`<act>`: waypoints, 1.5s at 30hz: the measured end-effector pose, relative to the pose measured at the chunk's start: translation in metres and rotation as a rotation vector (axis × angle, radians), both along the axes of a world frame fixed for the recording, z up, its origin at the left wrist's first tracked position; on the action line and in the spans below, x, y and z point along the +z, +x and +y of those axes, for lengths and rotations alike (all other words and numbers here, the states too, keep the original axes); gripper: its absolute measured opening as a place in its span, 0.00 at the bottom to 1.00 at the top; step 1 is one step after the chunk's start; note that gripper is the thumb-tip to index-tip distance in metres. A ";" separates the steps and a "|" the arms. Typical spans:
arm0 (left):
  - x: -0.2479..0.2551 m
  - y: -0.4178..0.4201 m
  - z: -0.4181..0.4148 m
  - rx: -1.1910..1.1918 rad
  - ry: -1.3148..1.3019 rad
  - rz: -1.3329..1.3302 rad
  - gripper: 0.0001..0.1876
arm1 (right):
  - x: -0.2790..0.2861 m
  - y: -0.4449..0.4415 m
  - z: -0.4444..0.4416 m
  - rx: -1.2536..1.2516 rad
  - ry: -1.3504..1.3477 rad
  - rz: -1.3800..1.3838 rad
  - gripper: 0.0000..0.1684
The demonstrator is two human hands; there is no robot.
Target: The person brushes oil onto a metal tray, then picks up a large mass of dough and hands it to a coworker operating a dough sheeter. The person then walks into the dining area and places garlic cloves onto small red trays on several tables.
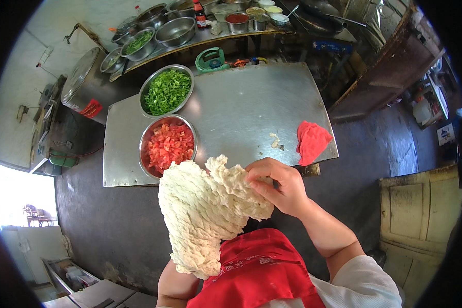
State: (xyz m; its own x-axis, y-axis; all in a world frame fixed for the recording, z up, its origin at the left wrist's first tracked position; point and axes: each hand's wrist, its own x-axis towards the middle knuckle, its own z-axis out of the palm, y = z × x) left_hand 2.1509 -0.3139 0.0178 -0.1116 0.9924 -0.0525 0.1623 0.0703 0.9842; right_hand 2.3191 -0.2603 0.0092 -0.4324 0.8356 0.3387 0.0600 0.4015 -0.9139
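A large, rough sheet of pale dough (200, 204) hangs in front of my red apron, its far edge near the steel table's front edge. My right hand (283, 184) pinches the right part of the dough between thumb and fingers. My left forearm runs up under the dough, which hides my left hand. Just beyond the dough, a steel bowl (142, 163) holds chopped tomatoes (169, 144). Behind it stands another steel bowl (193, 82) full of chopped green vegetables (167, 92).
The bowls stand on a steel-topped table (246, 104). A red cloth (312, 142) and dough scraps (275, 141) lie on its right side. Beyond are a green gas cylinder (209, 61) and a counter with bowls, a sauce bottle (200, 17) and seasonings. A large lidded pot (100, 81) stands left.
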 end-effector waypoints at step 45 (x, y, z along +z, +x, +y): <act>0.008 -0.003 -0.022 -0.043 0.123 0.461 0.27 | 0.030 -0.020 -0.006 -0.278 -0.339 0.347 0.02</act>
State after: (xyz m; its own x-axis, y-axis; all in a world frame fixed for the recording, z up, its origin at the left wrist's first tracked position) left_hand 2.1477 -0.3358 0.0258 -0.0538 0.9923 0.1113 0.5844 -0.0591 0.8093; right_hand 2.2993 -0.2666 0.0395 -0.0915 0.9892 0.1147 -0.2059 0.0939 -0.9740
